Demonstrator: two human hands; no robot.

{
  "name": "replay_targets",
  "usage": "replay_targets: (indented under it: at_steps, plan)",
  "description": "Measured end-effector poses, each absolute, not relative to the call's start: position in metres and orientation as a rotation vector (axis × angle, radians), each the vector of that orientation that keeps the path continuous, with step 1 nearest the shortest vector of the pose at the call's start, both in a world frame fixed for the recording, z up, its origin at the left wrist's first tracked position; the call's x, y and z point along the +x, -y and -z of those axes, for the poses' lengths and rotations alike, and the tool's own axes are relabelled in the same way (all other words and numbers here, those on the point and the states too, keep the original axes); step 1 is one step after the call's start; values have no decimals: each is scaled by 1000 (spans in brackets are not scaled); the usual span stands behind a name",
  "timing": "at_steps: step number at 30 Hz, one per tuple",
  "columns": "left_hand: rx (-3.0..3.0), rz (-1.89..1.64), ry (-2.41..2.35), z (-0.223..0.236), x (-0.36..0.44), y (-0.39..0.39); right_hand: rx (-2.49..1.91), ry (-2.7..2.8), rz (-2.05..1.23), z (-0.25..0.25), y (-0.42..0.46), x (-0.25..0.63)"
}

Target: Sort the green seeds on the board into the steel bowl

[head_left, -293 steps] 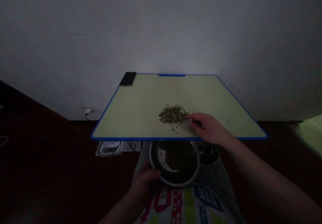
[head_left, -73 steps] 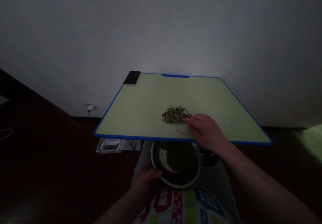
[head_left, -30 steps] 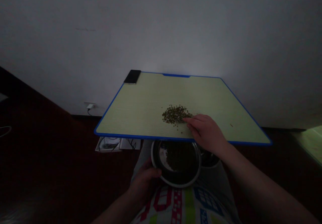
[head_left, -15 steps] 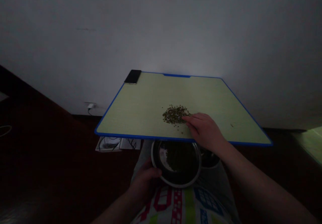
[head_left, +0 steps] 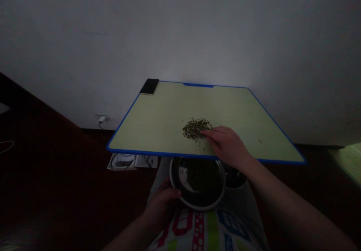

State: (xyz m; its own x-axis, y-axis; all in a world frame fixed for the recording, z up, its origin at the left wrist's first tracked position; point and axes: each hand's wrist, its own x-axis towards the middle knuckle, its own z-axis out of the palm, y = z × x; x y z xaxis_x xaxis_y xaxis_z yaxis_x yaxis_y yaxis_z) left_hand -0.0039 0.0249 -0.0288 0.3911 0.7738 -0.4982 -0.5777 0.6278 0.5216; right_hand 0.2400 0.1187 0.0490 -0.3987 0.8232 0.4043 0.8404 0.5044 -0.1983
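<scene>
A loose pile of small greenish-brown beans (head_left: pixel 194 128) lies on the pale green tabletop with a blue edge (head_left: pixel 158 123). At the pile's right side is my right hand (head_left: pixel 225 143), its fingers drawn together and their tips among the beans; what they pinch, if anything, is too small to make out. Below the front edge, my left hand (head_left: pixel 165 202) grips the rim of a round metal bowl (head_left: pixel 199 205) on my lap, thumb on the rim. Dark green contents, likely the same beans, cover much of the bowl's bottom. The table edge hides the bowl's far rim.
Another metal bowl (head_left: pixel 235 179) sits to the right, partly hidden by my right arm. A black phone (head_left: pixel 149 86) rests at the table's far left corner. A small brown sliver (head_left: pixel 260 141) lies on the right. On the floor is a white box with cables (head_left: pixel 122 161). A wall stands behind.
My right fingertips have shifted slightly left, further into the pile of beans. The left hand and the bowl stay where they were.
</scene>
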Motion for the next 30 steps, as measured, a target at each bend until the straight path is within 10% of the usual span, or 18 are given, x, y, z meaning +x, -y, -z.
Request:
replay_targets:
  at_steps: [30]
  plan:
    - [304, -878, -747, 36, -6, -23, -1179, 2370, -164, -57, -121, 229]
